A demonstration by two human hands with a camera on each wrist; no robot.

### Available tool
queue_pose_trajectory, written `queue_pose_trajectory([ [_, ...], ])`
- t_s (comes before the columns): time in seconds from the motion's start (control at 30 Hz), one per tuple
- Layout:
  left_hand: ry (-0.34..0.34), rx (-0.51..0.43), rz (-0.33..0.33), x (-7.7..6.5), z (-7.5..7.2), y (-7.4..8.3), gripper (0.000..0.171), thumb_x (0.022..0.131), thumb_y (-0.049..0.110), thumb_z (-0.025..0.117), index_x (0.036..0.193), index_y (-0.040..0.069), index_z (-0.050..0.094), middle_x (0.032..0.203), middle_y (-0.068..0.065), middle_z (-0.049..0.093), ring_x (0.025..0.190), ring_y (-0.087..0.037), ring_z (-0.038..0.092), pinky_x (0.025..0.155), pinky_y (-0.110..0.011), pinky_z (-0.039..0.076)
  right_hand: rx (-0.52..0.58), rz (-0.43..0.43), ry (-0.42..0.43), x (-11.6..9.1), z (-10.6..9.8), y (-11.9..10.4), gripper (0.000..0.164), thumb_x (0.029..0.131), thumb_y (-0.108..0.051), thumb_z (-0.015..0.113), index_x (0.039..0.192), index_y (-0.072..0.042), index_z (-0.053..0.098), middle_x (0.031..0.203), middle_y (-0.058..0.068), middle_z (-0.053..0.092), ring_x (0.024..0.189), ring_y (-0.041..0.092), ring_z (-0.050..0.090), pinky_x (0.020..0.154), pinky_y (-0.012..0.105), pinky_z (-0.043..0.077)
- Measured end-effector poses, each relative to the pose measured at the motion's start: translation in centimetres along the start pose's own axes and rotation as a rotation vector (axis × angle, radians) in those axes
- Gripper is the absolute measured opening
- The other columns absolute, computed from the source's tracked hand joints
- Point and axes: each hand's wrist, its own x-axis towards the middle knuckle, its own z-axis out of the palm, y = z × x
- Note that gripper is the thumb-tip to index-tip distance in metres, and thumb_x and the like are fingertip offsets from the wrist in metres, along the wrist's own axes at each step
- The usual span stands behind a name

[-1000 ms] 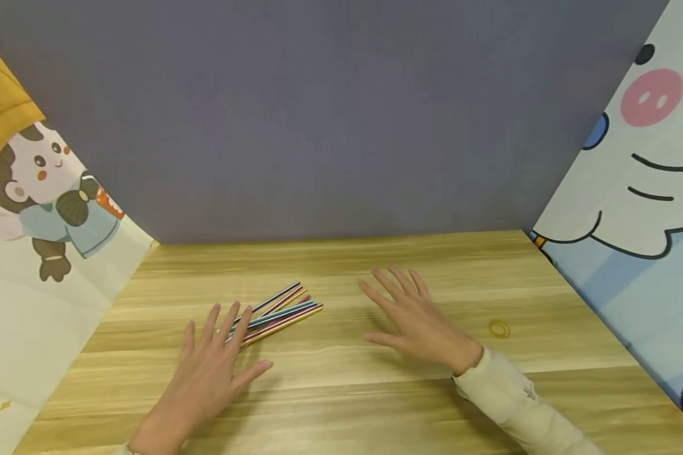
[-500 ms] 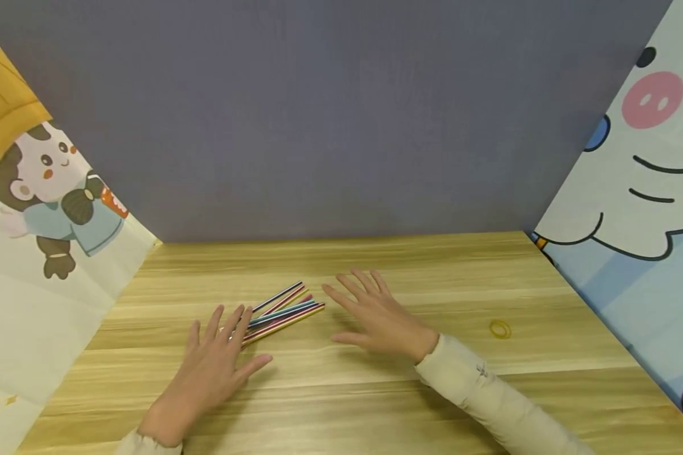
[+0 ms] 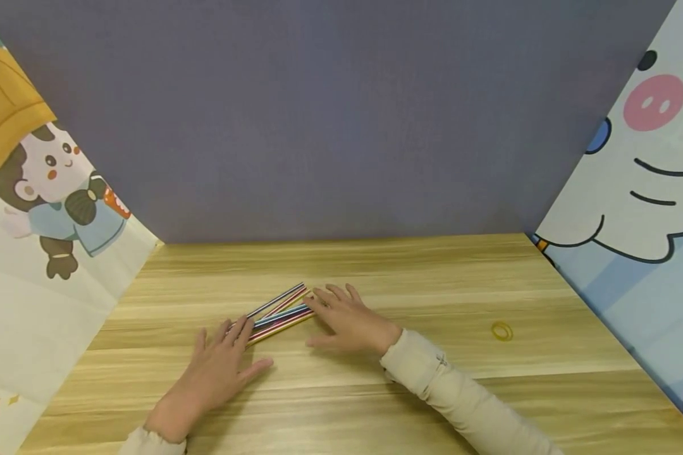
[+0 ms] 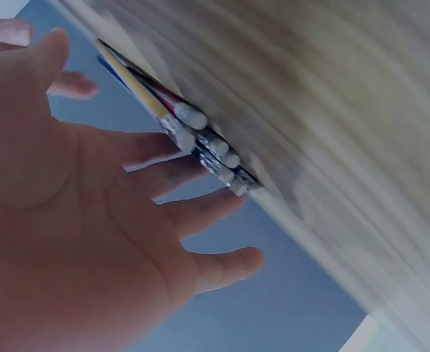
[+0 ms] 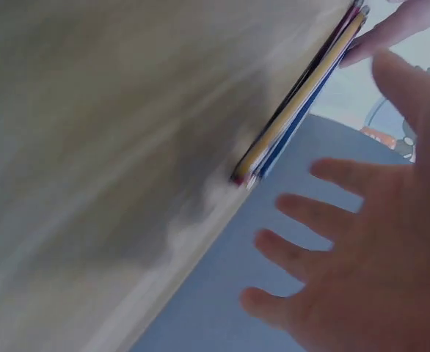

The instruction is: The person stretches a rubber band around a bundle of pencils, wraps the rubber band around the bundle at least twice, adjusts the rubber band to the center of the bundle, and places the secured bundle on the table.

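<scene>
Several striped pencils (image 3: 281,320) lie in a loose, fanned bunch on the wooden table. In the left wrist view, white eraser ends in silver bands show on the pencils (image 4: 189,116). My left hand (image 3: 215,370) is over their near left ends, fingers spread and thumb apart. My right hand (image 3: 350,323) is at their far right ends, its fingertips covering some tips in the head view. From the right wrist, the pencils (image 5: 303,99) appear just beyond straight, spread fingers. Neither hand is curled round them. Whether the fingertips touch them is unclear.
Yellow rubber bands (image 3: 494,330) lie on the table (image 3: 432,272) to the right of my right hand. A grey panel (image 3: 341,126) rises behind the table. Cartoon-printed sheets stand along the left side (image 3: 11,303) and the right side (image 3: 632,284).
My right hand has moved left across the table to the pencils' right ends. The left hand stays by their left ends with only a slight shift. The bunch looks slightly narrower.
</scene>
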Motion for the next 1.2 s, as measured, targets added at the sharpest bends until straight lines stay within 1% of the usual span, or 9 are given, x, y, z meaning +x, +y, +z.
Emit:
queue_pose_trajectory([
  [0.07, -0.01, 0.003, -0.001, -0.1, 0.0, 0.3, 0.092, 0.094, 0.068, 0.048, 0.152, -0.001, 0.034, 0.155, -0.023, 0.035, 0.141, -0.05, 0.031, 0.106, -0.079, 0.015, 0.033, 0.023, -0.056, 0.2, 0.4, -0.4, 0.079, 0.096, -0.06, 0.054, 0.158, -0.02, 0.026, 0.165, 0.01, 0.017, 0.151, 0.036, 0.013, 0.12, 0.062, 0.005],
  [0.17, -0.02, 0.016, -0.009, -0.3, -0.1, 0.8, 0.091, 0.093, 0.064, 0.053, 0.153, -0.002, 0.032, 0.155, -0.024, 0.035, 0.14, -0.051, 0.031, 0.107, -0.078, 0.016, 0.045, 0.029, -0.086, 0.3, 0.9, -0.7, 0.077, 0.097, -0.058, 0.055, 0.158, -0.019, 0.028, 0.165, 0.01, 0.015, 0.151, 0.037, 0.015, 0.12, 0.062, 0.007],
  [0.3, -0.018, 0.043, -0.005, -0.9, -0.2, 1.4, 0.087, 0.093, 0.057, 0.06, 0.152, -0.001, 0.034, 0.153, -0.024, 0.037, 0.139, -0.052, 0.032, 0.106, -0.078, 0.019, 0.047, 0.035, -0.082, 0.2, 1.1, -0.7, 0.077, 0.097, -0.054, 0.057, 0.158, -0.019, 0.026, 0.165, 0.01, 0.017, 0.15, 0.036, 0.015, 0.12, 0.062, 0.008],
  [0.5, -0.005, 0.072, 0.04, -1.8, -0.1, 1.9, 0.072, 0.096, 0.045, 0.063, 0.149, 0.002, 0.04, 0.153, -0.026, 0.037, 0.137, -0.055, 0.033, 0.102, -0.08, 0.024, 0.042, 0.051, -0.095, 0.0, 1.2, -0.4, 0.077, 0.098, -0.051, 0.057, 0.159, -0.019, 0.023, 0.165, 0.008, 0.019, 0.151, 0.034, 0.015, 0.12, 0.062, 0.011],
  [0.67, 0.067, 0.108, 0.046, -2.0, 0.2, 1.9, 0.064, 0.097, 0.037, 0.064, 0.149, 0.005, 0.043, 0.152, -0.025, 0.038, 0.136, -0.053, 0.036, 0.101, -0.078, 0.029, 0.019, 0.058, -0.092, -0.1, 1.1, -0.7, 0.076, 0.098, -0.05, 0.057, 0.159, -0.019, 0.023, 0.165, 0.009, 0.017, 0.151, 0.037, 0.014, 0.12, 0.06, 0.014],
  [0.77, 0.088, 0.121, 0.057, -2.0, 0.1, 1.9, 0.063, 0.097, 0.035, 0.065, 0.148, 0.005, 0.043, 0.152, -0.025, 0.038, 0.136, -0.053, 0.037, 0.101, -0.077, 0.03, -0.008, 0.063, -0.076, -0.1, 1.1, -0.8, 0.075, 0.098, -0.049, 0.058, 0.159, -0.019, 0.025, 0.165, 0.011, 0.017, 0.15, 0.038, 0.013, 0.12, 0.06, 0.015],
  [1.0, 0.104, 0.115, 0.097, -2.0, 0.2, 2.3, 0.061, 0.095, 0.031, 0.068, 0.146, 0.006, 0.046, 0.151, -0.024, 0.041, 0.136, -0.051, 0.038, 0.102, -0.075, 0.032, -0.06, 0.075, -0.053, -0.2, 0.7, -0.9, 0.068, 0.098, -0.047, 0.058, 0.156, -0.02, 0.033, 0.164, 0.01, 0.02, 0.151, 0.038, 0.014, 0.119, 0.06, 0.016],
  [1.13, 0.08, 0.1, 0.117, -2.0, 0.3, 2.5, 0.056, 0.095, 0.029, 0.068, 0.143, 0.006, 0.051, 0.15, -0.024, 0.042, 0.137, -0.05, 0.037, 0.104, -0.075, 0.03, -0.065, 0.09, -0.061, -0.3, 0.6, -0.8, 0.064, 0.099, -0.044, 0.06, 0.154, -0.022, 0.038, 0.163, 0.011, 0.022, 0.15, 0.038, 0.015, 0.119, 0.061, 0.016],
  [1.2, 0.081, 0.107, 0.122, -1.9, 0.4, 2.5, 0.054, 0.095, 0.029, 0.068, 0.142, 0.007, 0.052, 0.149, -0.024, 0.043, 0.137, -0.05, 0.037, 0.103, -0.075, 0.031, -0.06, 0.098, -0.062, -0.3, 0.6, -0.7, 0.062, 0.099, -0.043, 0.06, 0.154, -0.023, 0.038, 0.163, 0.012, 0.023, 0.15, 0.038, 0.015, 0.12, 0.061, 0.015],
])
